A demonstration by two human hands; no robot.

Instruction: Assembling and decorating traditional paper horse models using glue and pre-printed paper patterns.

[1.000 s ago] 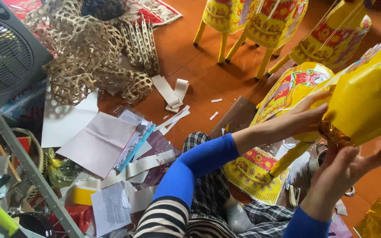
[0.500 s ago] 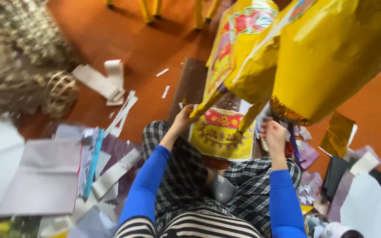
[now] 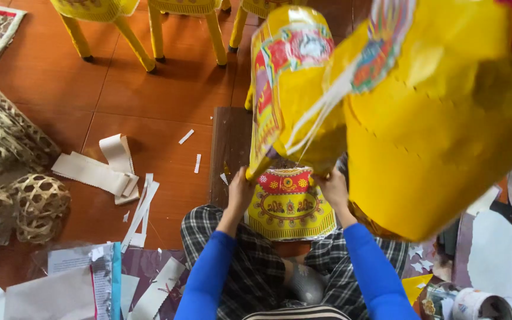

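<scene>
2 hands, left hand [image 3: 239,191] and right hand [image 3: 333,188], grasp the yellow paper figure [image 3: 303,95] above the printed panel [image 3: 290,204].

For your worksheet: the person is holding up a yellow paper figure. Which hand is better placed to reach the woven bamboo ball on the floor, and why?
Left. Both hands grip the yellow paper figure from below, but the left hand is on the same side as the woven bamboo ball. The right hand would probably have to cross the body.
</scene>
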